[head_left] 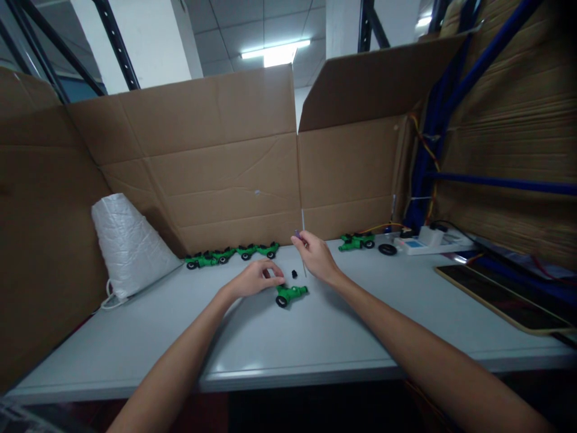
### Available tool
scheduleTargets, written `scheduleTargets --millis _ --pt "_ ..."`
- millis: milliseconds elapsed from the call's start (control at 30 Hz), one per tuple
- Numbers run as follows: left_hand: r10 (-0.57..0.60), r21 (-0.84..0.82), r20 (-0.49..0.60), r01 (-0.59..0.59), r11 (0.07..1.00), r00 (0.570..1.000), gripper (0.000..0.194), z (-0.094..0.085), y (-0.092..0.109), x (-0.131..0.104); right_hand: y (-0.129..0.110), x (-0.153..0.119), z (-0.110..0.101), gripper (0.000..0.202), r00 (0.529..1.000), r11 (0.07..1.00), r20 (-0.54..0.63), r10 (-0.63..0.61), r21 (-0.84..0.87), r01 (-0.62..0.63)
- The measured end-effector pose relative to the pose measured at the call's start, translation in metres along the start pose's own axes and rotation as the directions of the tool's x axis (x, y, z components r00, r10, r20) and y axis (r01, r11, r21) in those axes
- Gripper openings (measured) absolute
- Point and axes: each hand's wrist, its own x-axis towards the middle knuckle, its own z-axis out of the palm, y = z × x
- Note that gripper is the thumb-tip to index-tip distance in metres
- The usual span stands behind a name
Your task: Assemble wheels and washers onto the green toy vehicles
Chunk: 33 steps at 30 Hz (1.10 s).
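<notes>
A green toy car (290, 294) with black wheels lies on the grey table (315, 337), just in front of both hands. My left hand (256, 279) rests on the table beside it, fingers curled over something too small to make out. My right hand (314, 255) is raised slightly and pinches a thin screwdriver (303, 240) with a small purple handle, its shaft running down past the fingers. A small black part (294, 273) sits on the table between the two hands.
A row of finished green toy cars (232, 253) lines the cardboard back wall (225, 180); another green car (357, 241) and a loose black wheel (387, 249) lie further right. A white bag (128, 243) stands at left. A white device (424, 239) and a dark tablet (500, 297) are at right.
</notes>
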Motion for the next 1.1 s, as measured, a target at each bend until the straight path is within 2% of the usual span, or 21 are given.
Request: scheduleTargets --millis 133,233,433,567,800,1100 --pt "-0.054 -0.137 0.119 0.07 0.988 0.991 0.048 0.002 0.007 0.0 -0.011 -0.002 -0.002 0.03 1.0 0.978 0.01 0.0 0.208 -0.002" --pt "-0.042 -0.184 0.192 0.078 0.98 0.98 0.052 0.003 0.011 -0.001 -0.017 -0.006 -0.001 0.026 1.0 0.946 0.022 0.016 0.325 -0.023" --pt "-0.097 -0.115 0.081 0.106 0.988 0.992 0.049 0.018 0.013 0.001 -0.023 -0.009 0.001 0.027 1.0 0.926 0.0 0.021 0.377 -0.019" --pt "-0.056 -0.03 0.006 0.056 0.998 0.998 0.048 0.027 0.02 0.002 -0.025 -0.01 0.0 0.024 1.0 0.922 0.016 0.016 0.386 -0.021" --pt "-0.093 -0.105 0.056 0.098 0.99 0.994 0.054 0.026 0.02 0.0 -0.029 -0.018 0.001 0.024 0.993 0.928 0.118 -0.006 0.369 -0.039" --pt "-0.06 -0.167 -0.017 0.056 0.984 0.998 0.048 0.034 0.009 0.004 -0.035 -0.022 -0.001 0.024 0.982 0.962 0.186 -0.034 0.272 -0.018"
